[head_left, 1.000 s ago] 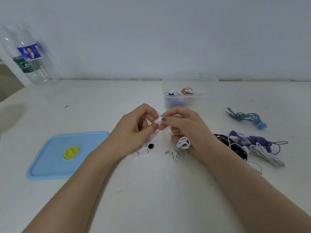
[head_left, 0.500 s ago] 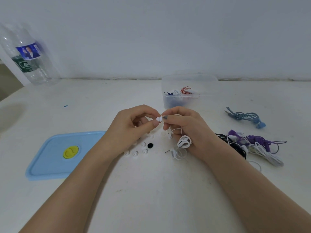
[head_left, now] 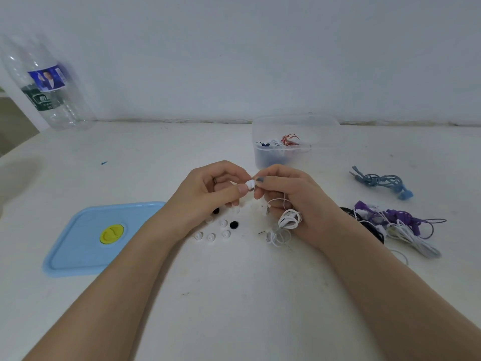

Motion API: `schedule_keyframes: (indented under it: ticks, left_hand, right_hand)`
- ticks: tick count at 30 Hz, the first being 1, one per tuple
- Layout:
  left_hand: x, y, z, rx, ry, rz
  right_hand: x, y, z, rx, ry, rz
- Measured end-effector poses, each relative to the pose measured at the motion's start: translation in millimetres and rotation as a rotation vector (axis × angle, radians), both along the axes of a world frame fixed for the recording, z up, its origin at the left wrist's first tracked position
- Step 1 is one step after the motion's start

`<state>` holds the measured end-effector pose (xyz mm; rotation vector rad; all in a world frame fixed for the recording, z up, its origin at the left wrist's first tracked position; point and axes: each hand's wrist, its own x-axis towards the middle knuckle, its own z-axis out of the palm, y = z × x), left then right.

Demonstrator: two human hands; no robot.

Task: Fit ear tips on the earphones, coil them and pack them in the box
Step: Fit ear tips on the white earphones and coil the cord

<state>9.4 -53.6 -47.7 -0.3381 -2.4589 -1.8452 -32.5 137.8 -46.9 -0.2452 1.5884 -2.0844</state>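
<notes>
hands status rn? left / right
Left hand: closed, pinching a white ear tip.
Right hand: closed, pinching the white earphones at the earbud end.

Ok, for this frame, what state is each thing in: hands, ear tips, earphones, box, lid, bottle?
Left hand: pinches the white ear tip.
Right hand: pinches the white earphones, cable bundled under its palm.
Loose ear tips: lying on the table, white and black.
Clear box: open, earphones inside.
Blue lid: off, flat on the table.
Blue earphones: coiled, outside the box.
Purple, white and black earphones: tangled heap.
Bottle: upright.
</notes>
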Motion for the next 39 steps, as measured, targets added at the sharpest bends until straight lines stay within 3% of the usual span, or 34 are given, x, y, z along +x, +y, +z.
schedule_keyframes:
  ticks: [3,8,14,23,33,36,39]
  left_hand:
    - [1,-1,0,-0.02,0.052,0.063]
    - [6,9,-4,-0.289,0.107,0.015]
    - [6,17,-8,-0.254,0.108,-0.009]
    - [1,9,-5,-0.151,0.174,0.12]
    - [1,9,-4,-0.139,0.145,0.123]
    - [3,6,-2,-0.221,0.131,0.146]
    - [4,-5,-4,-0.436,0.116,0.122]
  right_hand:
    - [-1,-1,-1,-0.044,-0.04,-0.045]
    - [0,-5,-2,-0.163,-0.118,-0.067]
    - [2,-8,-2,-0.24,-0.131,-0.075]
    - [4,-5,-2,-0.018,0.05,-0.026]
    - [5,-2,0,0.035,0.102,0.01]
    - [5,-2,-1,0.035,0.101,0.002]
    - [4,-2,-2,0.034,0.077,-0.022]
